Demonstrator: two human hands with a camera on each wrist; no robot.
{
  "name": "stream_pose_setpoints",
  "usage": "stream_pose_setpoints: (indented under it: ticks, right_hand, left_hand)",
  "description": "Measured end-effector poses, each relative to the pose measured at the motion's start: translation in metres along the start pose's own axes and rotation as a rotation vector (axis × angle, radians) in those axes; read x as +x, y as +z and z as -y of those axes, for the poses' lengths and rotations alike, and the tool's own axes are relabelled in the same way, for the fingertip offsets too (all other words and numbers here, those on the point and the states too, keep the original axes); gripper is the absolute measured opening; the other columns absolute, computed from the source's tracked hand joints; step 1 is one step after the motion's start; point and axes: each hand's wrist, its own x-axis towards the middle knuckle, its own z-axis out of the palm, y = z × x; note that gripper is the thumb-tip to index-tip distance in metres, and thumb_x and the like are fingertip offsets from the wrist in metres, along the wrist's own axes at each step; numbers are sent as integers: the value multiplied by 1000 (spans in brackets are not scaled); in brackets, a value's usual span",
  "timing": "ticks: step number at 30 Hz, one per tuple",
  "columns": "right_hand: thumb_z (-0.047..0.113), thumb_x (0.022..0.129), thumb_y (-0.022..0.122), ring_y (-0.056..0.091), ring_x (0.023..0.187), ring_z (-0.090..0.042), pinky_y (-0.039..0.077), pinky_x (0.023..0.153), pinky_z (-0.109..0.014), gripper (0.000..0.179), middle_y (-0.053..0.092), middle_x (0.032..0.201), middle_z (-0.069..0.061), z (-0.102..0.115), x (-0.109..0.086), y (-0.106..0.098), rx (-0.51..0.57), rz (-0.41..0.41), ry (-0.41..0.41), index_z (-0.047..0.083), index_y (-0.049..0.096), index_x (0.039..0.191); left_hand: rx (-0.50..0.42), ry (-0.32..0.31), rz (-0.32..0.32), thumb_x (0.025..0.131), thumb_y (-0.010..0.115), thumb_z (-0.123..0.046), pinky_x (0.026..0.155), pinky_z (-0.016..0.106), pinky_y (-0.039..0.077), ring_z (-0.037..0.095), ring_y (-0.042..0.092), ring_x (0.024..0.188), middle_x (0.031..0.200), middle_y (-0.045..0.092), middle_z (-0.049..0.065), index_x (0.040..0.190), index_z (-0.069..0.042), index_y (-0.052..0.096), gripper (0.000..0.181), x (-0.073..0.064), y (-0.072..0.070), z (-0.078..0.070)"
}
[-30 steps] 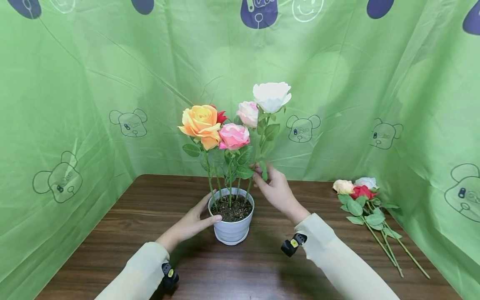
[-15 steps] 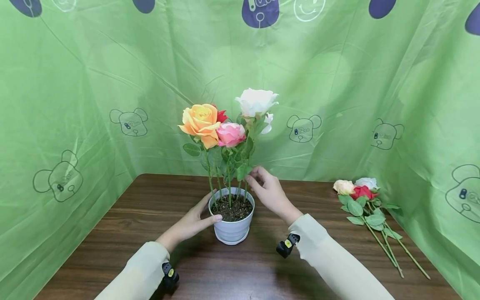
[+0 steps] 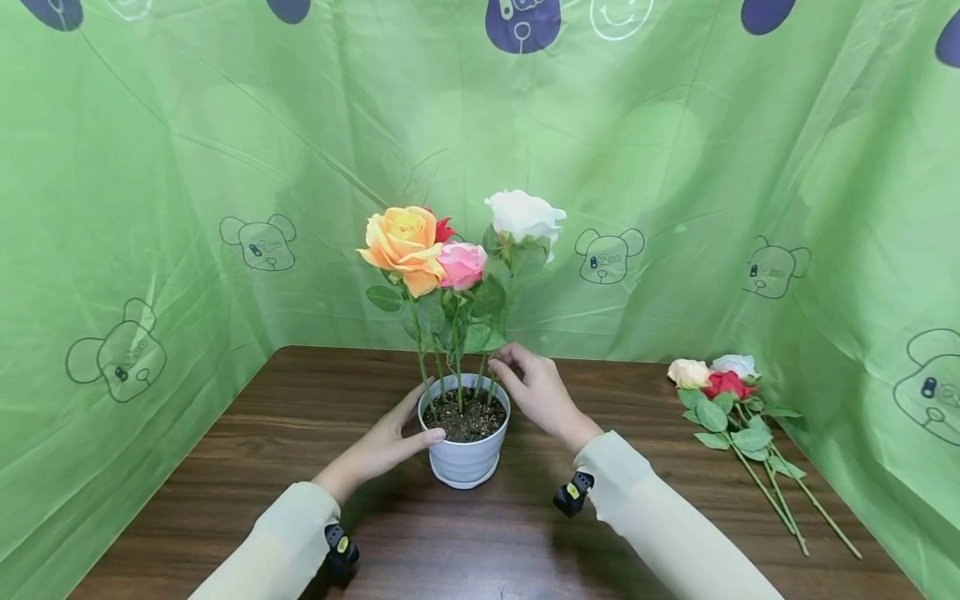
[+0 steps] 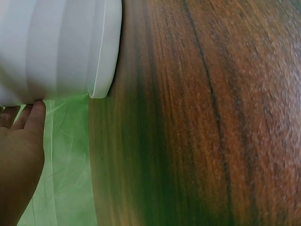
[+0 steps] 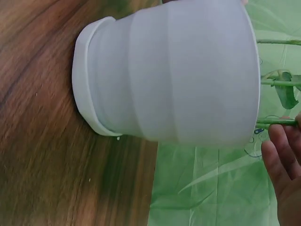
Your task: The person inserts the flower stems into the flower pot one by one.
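A white flowerpot filled with dark soil stands on the table. My left hand holds it from the left, thumb at the front rim; fingertips touch its wall in the left wrist view. Artificial roses rise from the soil: an orange rose, a pink rose and, behind, a red rose partly hidden. My right hand pinches the green stem of a white rose just above the rim. Leaves and the rim hide the stem's lower end.
Several loose roses lie at the table's right: a cream rose, a red rose and a white rose, stems pointing toward the front. Green printed cloth encloses the brown wooden table at the back and sides.
My right hand has moved left and down with the white rose, whose bloom is lower and now covers the pale pink one. The left hand stays on the flowerpot.
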Motion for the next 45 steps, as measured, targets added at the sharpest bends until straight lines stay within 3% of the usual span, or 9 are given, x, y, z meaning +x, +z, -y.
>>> stream_pose_setpoints:
  ticks: [9,21,29,36,41,45]
  right_hand:
    - [20,93,75,62,68,-7,54,64,-26,14,68,76,9,-4,0,7,-14,-44,12,15,65,84]
    - [22,94,74,58,64,-9,50,57,-27,13,65,72,10,-6,1,6,9,1,39,18,68,83]
    - [25,97,70,55,61,-8,48,57,-29,12,66,75,12,-8,1,-3,-98,76,44,19,71,86]
    - [16,94,71,63,70,-6,53,65,-28,7,74,83,7,-8,2,-6,-128,115,35,15,72,87]
    - [22,94,72,53,59,-8,45,53,-27,12,66,74,10,-8,2,-5,-100,120,38,17,71,84]
    - [24,94,73,51,59,-7,43,52,-25,14,65,73,10,-9,2,-4,-76,123,50,18,70,82]
  left_hand:
    - [-7,0,2,97,69,-28,115,54,26,32,31,145,161,28,14,162,-18,15,85,1,0,1]
    - [-25,10,11,98,68,-27,114,55,29,36,29,145,161,26,19,162,-13,14,84,1,2,2]
    - [-18,1,5,97,69,-29,114,55,28,35,30,145,161,27,16,162,-13,15,86,0,0,-1]
    - [-12,7,3,97,69,-27,113,54,30,35,30,145,161,26,18,162,-13,15,86,0,0,0]
    - [-12,-1,2,97,69,-29,114,55,29,34,30,145,161,26,17,162,-12,14,87,-1,0,0]
    - [-19,-2,4,97,69,-30,114,55,29,34,30,145,161,26,16,162,-14,14,87,-1,1,0]
